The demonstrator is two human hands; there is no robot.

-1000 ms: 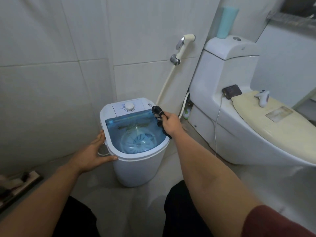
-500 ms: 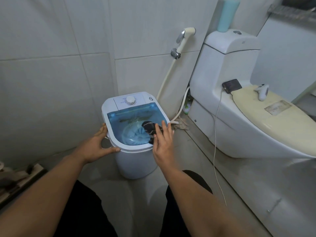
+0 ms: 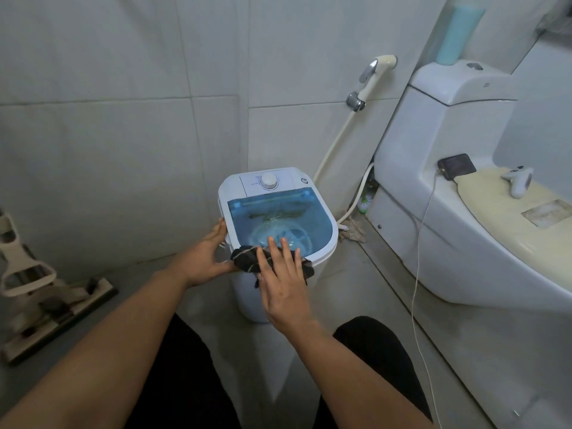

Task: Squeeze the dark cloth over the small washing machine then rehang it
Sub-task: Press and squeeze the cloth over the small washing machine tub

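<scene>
The small washing machine (image 3: 236, 184) is white with a blue see-through lid and a round dial, and it stands on the floor by the tiled wall. The dark cloth (image 3: 246, 258) lies bunched over its front rim, one end hanging down the front. My right hand (image 3: 283, 280) rests flat on the cloth with fingers spread, fingertips reaching onto the lid. My left hand (image 3: 204, 258) grips the machine's left front side, its thumb touching the cloth's left end.
A white toilet (image 3: 464, 236) fills the right side, with a black device (image 3: 456, 166), a white controller (image 3: 520, 179) and a thin cable on it. A bidet sprayer (image 3: 373, 74) hangs on the wall behind. A floor-cleaning tool (image 3: 46, 298) lies at the left. My knees are below.
My right hand carried the cloth from the machine's back right corner across the lid to the front rim and now lies flat on it. My left hand stayed on the machine's left side.
</scene>
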